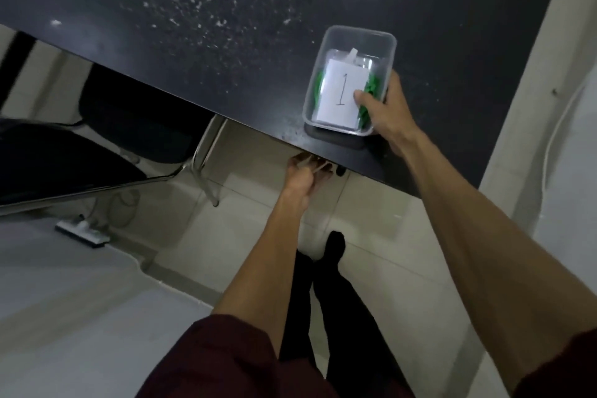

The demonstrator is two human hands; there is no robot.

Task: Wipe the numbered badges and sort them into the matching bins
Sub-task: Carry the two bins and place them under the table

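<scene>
Head view: a black desk, speckled with white flecks, runs across the top. Near its front edge on the right stands a clear bin. Inside lies a white badge marked "1", with green pieces beside and under it. A dark flat pad shows just under the bin's near end.

The right hand grips the bin's near right corner. Its thumb reaches over the rim and touches the badge's right edge, and its fingers wrap the outer wall.

The left hand is lower, at the desk's front edge. Its fingers reach to the underside of the edge, where they are blurred and partly hidden. I cannot tell whether they hold anything.

To the left, a dark chair with chrome legs stands on the pale tiled floor. A power strip lies on the floor farther left. Dark red sleeves and black-clad legs fill the bottom.
</scene>
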